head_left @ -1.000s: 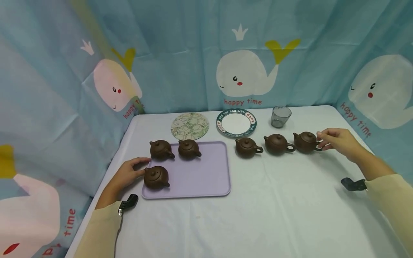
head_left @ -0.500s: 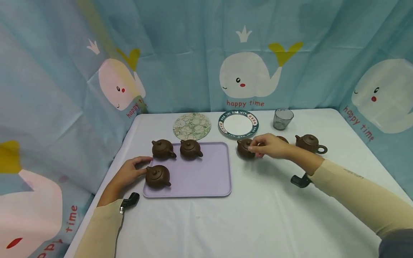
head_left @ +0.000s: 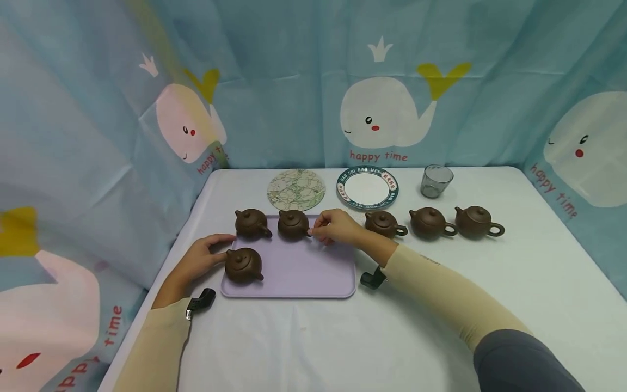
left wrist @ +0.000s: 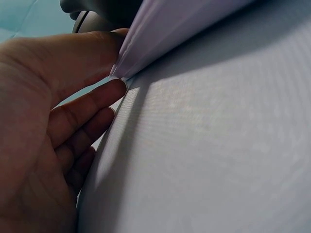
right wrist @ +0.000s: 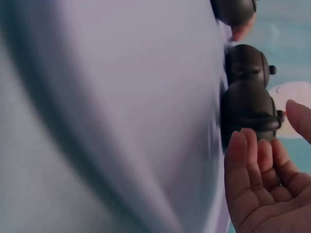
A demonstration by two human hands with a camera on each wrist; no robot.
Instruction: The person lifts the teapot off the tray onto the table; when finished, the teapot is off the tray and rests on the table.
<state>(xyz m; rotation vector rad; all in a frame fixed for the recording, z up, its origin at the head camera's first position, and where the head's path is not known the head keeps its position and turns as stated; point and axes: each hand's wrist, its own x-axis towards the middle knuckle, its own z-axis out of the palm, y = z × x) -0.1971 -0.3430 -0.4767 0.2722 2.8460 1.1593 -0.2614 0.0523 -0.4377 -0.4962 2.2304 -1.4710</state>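
Curtain [head_left: 279,120] draping behind. Your right grip [head_left: 338,226] is hanging unclosed beside diagonal teapot [head_left: 292,225], spout pointing far-left; left grip [head_left: 197,263] resting loose. Right wrist view alone showing thumb [right wrist: 300,117] apart.

"happy time" on the curtain [head_left: 284,120], "HAO SHI HAO WEI" on the plate [head_left: 367,188]

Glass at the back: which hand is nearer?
Right hand: over the tray, in front and left of the glass. Left hand: farther left, at the tray's left edge.
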